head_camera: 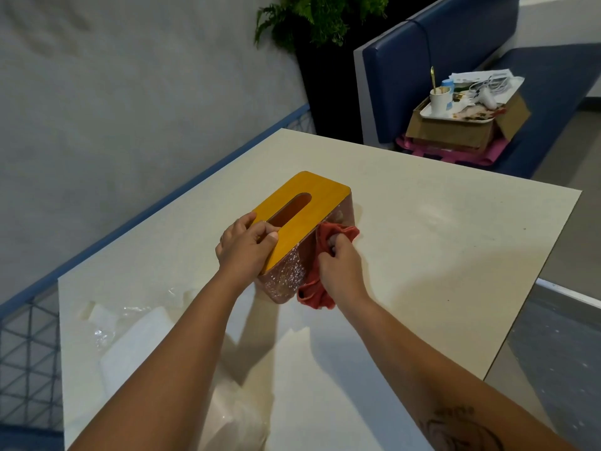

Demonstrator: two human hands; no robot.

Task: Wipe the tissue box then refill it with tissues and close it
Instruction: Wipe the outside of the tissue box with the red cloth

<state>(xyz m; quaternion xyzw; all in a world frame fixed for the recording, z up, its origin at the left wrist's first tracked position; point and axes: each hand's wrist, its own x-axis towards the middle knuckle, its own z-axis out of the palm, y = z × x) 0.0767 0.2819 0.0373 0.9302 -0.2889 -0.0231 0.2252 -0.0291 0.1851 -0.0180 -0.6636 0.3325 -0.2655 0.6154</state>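
Observation:
The tissue box (312, 203), with a yellow wooden lid, an oval slot and a pink speckled side, stands on the white table (439, 242). My left hand (245, 247) grips the lid's near left corner, thumb at the slot's end. My right hand (340, 266) holds a crumpled red cloth (320, 255) pressed against the box's right side wall. White tissues in clear plastic wrap (130, 349) lie at the table's near left. More loose white tissues (292, 349) lie between my forearms.
A blue bench (455, 60) stands beyond the table's far edge, carrying a cardboard box (455, 131) topped with a tray, a cup and papers. A potted plant (318, 24) sits in the corner. A grey wall runs along the left.

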